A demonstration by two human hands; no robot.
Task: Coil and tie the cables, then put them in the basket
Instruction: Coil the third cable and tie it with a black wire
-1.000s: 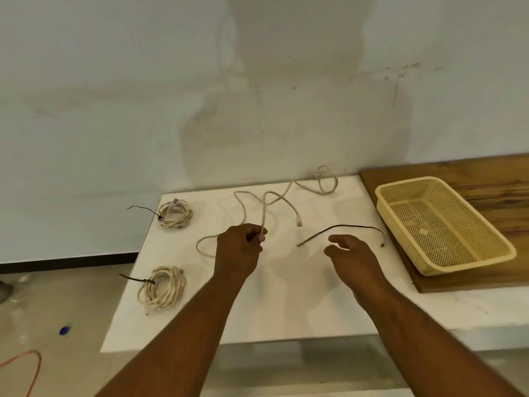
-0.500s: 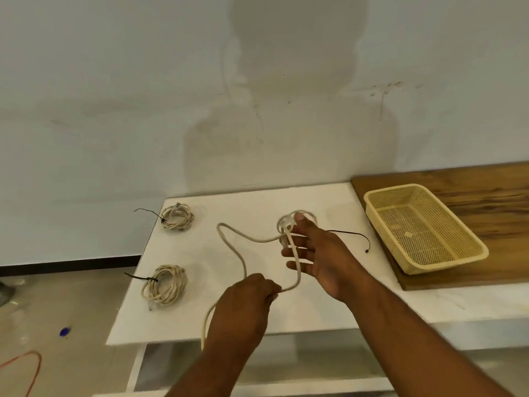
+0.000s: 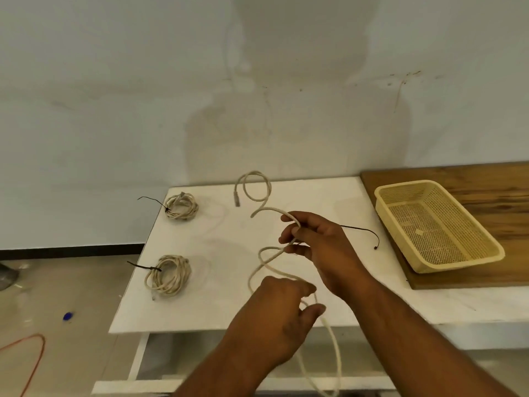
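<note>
Head view, item list.

1. Loose cable (image 3: 334, 339) (cream, uncoiled). It is held up between both hands. One end curls in an open loop beyond the right hand, above the tabletop's far side, and finishes in a small plug. The middle makes a loose loop between the two hands. The other part drops from the left hand past the tabletop's front edge and out of view.
2. Right hand (image 3: 323, 247). Its fingers are curled round the loose cable, with strands passing between them.
3. Left hand (image 3: 274, 319). This hand is nearer the camera and lower than the right. It pinches the loose cable between thumb and fingers.
4. Black tie (image 3: 363, 231) (thin, unused). It lies flat on the tabletop just beyond the right hand, between that hand and the basket, partly hidden by the knuckles.
5. Near coil (image 3: 167, 275). This cable is wound and bound with a dark tie. It lies on the tabletop well to the left of the left hand.
6. Far coil (image 3: 181, 206). It is likewise wound and bound, well to the left of the right hand and farther back.
7. Basket (image 3: 406, 187) (pale yellow, perforated plastic). It sits to the right of the right hand and holds no cable.
8. Wooden board (image 3: 486, 179). It lies under the basket.
9. Tabletop (image 3: 217, 285) (white). It carries items 4 to 8.
</note>
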